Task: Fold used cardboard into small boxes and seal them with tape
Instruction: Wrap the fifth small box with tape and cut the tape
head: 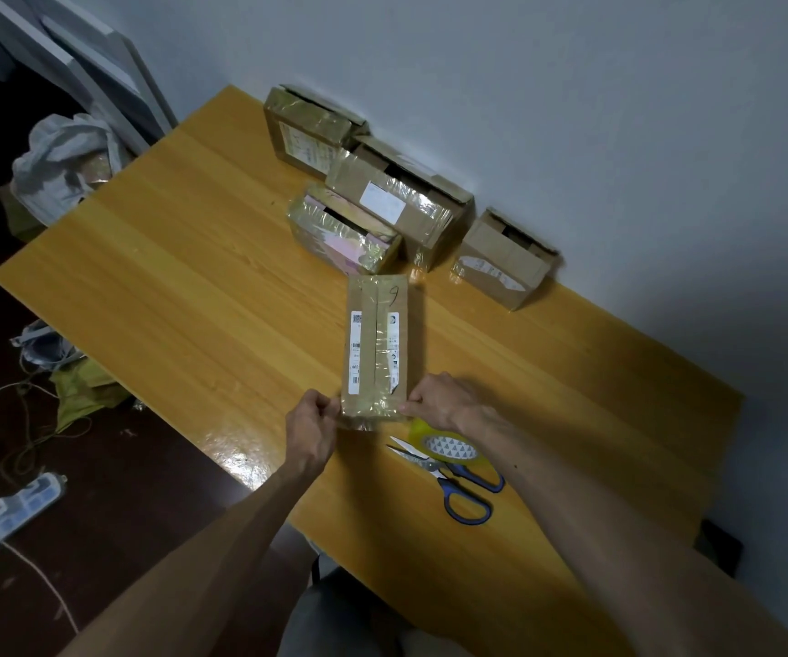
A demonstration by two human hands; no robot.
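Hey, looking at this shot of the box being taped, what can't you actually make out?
Head view only:
- Label print on the box: too small to read.
- Fingers of the left hand and right hand at the box's near end: curled under the hands, so what they pinch is unclear.
- Tape roll: far edge hidden behind the right hand.

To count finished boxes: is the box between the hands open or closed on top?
Closed: the box lies flat, its top shut, with clear tape running along the middle seam.
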